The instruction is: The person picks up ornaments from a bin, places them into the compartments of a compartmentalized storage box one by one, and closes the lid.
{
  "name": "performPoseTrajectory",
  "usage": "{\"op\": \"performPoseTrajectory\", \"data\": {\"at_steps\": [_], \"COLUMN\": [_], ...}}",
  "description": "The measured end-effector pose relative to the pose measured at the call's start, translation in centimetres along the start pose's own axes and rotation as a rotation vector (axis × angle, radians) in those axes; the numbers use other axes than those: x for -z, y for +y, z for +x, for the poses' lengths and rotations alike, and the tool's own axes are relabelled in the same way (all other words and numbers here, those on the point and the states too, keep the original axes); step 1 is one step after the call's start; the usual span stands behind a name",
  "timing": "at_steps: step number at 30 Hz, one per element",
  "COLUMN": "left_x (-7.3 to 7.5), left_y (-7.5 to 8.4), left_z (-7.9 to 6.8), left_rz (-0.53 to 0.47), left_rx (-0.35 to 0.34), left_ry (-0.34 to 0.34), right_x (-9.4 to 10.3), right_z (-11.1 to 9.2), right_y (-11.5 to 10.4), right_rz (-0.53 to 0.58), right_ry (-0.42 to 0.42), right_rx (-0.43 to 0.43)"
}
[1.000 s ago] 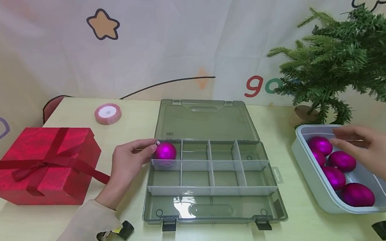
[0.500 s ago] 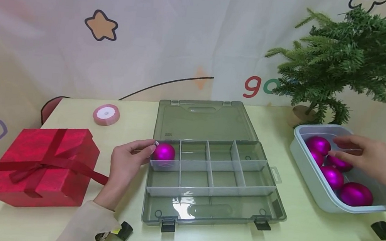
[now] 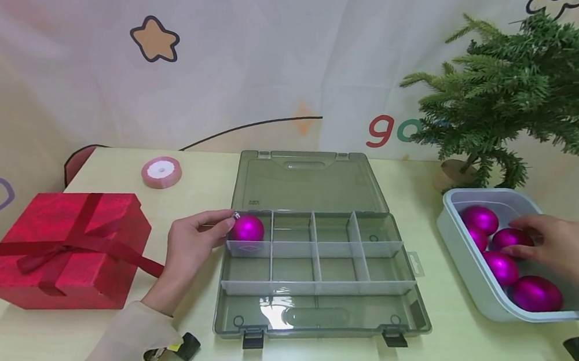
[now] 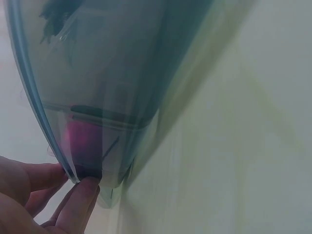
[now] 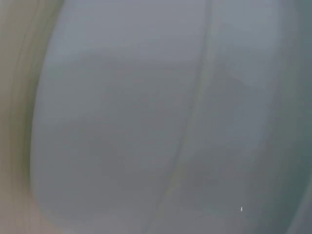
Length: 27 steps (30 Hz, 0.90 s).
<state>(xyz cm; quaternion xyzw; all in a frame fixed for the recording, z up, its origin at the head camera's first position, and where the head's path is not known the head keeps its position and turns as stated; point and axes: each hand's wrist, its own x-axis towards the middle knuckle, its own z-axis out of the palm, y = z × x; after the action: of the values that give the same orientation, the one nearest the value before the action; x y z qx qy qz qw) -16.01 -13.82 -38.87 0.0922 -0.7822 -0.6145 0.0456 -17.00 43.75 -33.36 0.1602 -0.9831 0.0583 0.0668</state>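
In the head view a clear grey compartment box [image 3: 289, 296] lies with its lid folded back. A shiny magenta Christmas ball [image 3: 247, 228] with a silver cap sits in its back left compartment. My left hand [image 3: 191, 246] is at the box's left wall beside that ball; in the left wrist view its thumb and fingers [image 4: 80, 197] pinch the box's rim. At the right, my right hand [image 3: 568, 248] reaches into a pale blue plastic bin [image 3: 460, 278], thumb and fingers around a magenta Christmas ball [image 3: 509, 239]. The right wrist view shows only blurred plastic.
Several more magenta balls [image 3: 537, 294] lie in the bin. A small artificial Christmas tree [image 3: 518, 92] stands behind it. At the left are a red gift box [image 3: 65, 246] with a ribbon bow and a pink ribbon roll [image 3: 162, 172]. A printed cloth [image 3: 259, 55] hangs behind the table.
My right hand has lowered further into the bin, and its fingers have closed around a ball there. The left hand has stayed at the box's left wall.
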Motion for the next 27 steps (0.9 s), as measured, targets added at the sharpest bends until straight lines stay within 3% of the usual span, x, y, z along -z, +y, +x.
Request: {"op": "performPoseTrajectory", "data": {"at_steps": [11,16,27], "left_x": [0.0,0.0,0.0], "left_y": [-0.1,0.0,0.1], "left_z": [0.0,-0.1,-0.1], "left_rz": [-0.02,-0.011,-0.018], "left_rx": [-0.025,-0.02,-0.018], "left_ry": [0.001,0.001,0.0], "right_x": [0.1,0.2,2.0], "right_z": [0.1,-0.2,0.0], "right_y": [-0.1,-0.1,-1.0], "right_rz": [-0.007,-0.018,0.055], "right_ry": [-0.026,0.031,0.1], "right_rx": [-0.024,-0.01,-0.087]}}
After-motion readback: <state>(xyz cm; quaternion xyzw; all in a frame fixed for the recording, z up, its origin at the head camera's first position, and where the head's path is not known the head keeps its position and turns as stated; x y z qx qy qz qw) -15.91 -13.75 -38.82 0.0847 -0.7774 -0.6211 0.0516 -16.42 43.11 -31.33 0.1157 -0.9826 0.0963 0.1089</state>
